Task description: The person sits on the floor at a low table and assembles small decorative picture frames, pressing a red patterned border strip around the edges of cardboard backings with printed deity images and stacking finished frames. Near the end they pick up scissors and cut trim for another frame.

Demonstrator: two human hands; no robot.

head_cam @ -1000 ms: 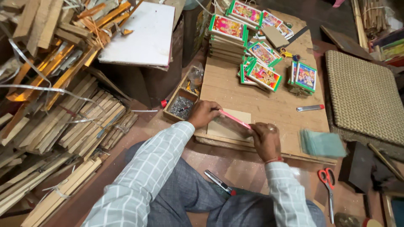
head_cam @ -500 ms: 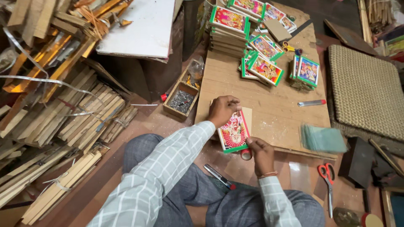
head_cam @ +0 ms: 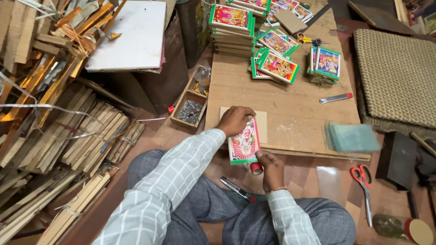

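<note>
My left hand (head_cam: 235, 120) grips the top edge of a small colourful picture with a green border (head_cam: 244, 145), held face up over the near edge of a low wooden board (head_cam: 290, 113). My right hand (head_cam: 270, 167) holds the picture's lower right corner and also a small tool with a red end (head_cam: 256, 169). A plain tan backing card (head_cam: 260, 123) lies on the board under the picture. Stacks of similar green-bordered pictures (head_cam: 277, 66) sit at the board's far end.
A small wooden box of nails (head_cam: 190, 109) sits left of the board, beside piles of wooden strips (head_cam: 81, 136). A red-handled knife (head_cam: 335, 98), a stack of glass panes (head_cam: 352, 137), red scissors (head_cam: 363, 181), a woven mat (head_cam: 397, 77) and a black tool (head_cam: 237, 189) by my knee lie around.
The picture has been turned from edge-on to face up and drawn toward me, from the middle of the board to its near edge. Both hands came back with it.
</note>
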